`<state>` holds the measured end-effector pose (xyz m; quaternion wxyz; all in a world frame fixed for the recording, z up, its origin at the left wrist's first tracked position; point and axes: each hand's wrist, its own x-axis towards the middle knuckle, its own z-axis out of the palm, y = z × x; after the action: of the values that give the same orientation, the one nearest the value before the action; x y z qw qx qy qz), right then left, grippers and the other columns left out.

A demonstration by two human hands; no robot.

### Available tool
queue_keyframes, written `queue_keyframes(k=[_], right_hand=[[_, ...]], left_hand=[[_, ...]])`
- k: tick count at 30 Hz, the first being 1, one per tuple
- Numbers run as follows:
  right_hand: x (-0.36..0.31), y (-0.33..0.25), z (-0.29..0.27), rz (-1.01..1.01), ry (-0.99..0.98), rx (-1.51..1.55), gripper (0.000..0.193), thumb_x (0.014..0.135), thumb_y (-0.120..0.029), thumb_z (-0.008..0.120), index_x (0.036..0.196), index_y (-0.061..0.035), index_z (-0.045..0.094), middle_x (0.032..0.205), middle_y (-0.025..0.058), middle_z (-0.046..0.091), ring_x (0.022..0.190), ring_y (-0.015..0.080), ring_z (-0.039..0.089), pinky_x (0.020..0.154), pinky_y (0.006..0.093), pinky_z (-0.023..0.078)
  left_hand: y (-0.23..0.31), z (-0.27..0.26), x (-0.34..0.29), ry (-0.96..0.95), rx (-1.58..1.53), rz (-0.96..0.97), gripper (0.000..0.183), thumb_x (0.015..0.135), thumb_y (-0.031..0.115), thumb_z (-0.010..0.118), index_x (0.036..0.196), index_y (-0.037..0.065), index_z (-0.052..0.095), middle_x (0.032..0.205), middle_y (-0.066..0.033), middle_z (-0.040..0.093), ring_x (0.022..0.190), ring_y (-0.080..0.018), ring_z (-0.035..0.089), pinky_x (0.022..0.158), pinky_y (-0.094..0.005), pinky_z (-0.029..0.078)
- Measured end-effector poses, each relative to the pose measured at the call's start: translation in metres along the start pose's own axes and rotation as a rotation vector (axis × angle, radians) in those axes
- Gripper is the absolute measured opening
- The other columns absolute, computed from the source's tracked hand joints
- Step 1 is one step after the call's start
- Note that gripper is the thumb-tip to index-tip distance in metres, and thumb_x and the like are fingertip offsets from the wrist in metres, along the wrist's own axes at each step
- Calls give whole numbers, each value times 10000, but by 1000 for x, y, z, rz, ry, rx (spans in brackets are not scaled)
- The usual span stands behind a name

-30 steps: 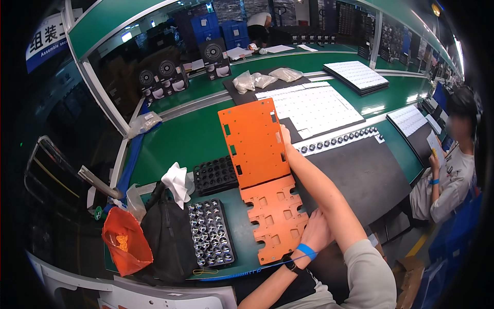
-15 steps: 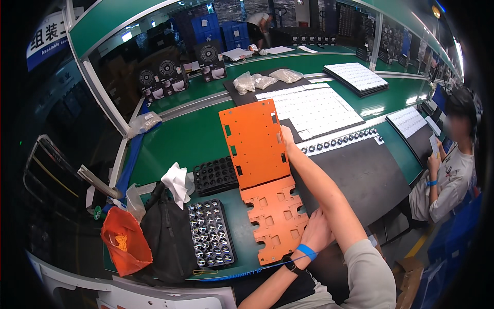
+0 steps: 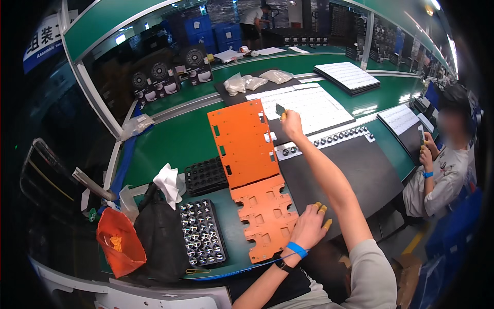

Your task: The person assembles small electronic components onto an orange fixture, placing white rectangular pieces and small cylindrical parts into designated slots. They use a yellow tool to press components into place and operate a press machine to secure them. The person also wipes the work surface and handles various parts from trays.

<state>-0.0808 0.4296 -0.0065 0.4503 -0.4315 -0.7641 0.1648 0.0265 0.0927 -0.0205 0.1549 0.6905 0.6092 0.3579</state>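
An orange hinged fixture (image 3: 244, 147) stands with its lid raised over a lighter orange base (image 3: 262, 219) with cut-outs. To the right of the lid, my right hand (image 3: 292, 125) pinches a small dark flat plate (image 3: 280, 109) above the white sheet of parts. My left hand (image 3: 310, 226), with yellow finger covers and a blue wrist strap, is just right of the base over the black mat (image 3: 345, 175). Its fingers are spread, with nothing in them. Left of the base is a black tray (image 3: 208, 201) filled with shiny round lens-like parts.
Behind that tray is another black tray (image 3: 204, 177) with round pockets. A row of round dark parts lies on a white strip (image 3: 303, 148). Plastic bags (image 3: 252, 82) sit behind the white sheet (image 3: 314, 105). An orange bag (image 3: 121, 242) hangs at the left; a co-worker (image 3: 437, 159) sits at the right.
My right hand has come out from behind the raised lid and now shows a small dark plate. My left hand has shifted right, off the base's edge, its fingers now spread.
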Motion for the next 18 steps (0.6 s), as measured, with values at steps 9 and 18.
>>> queue_keyframes(k=[9,18], right_hand=[[-57,-54,-139,69,-400,516,233,989,-97,529,1045,75,675,825,100,726,720,108,631,618,300,493],[-157,-69,-202,-505,-567,10,143,834,-42,602,949,27,652,750,223,665,707,395,677,608,464,542]], left_hand=[[-1,-16,7,236,-390,-112,501,932,174,655,1378,14,494,1381,-186,521,1291,-314,500,1076,-421,430],[-22,-47,69,657,-1356,-604,474,1030,292,509,1421,61,371,1312,-129,529,1182,-260,560,1047,-451,450]])
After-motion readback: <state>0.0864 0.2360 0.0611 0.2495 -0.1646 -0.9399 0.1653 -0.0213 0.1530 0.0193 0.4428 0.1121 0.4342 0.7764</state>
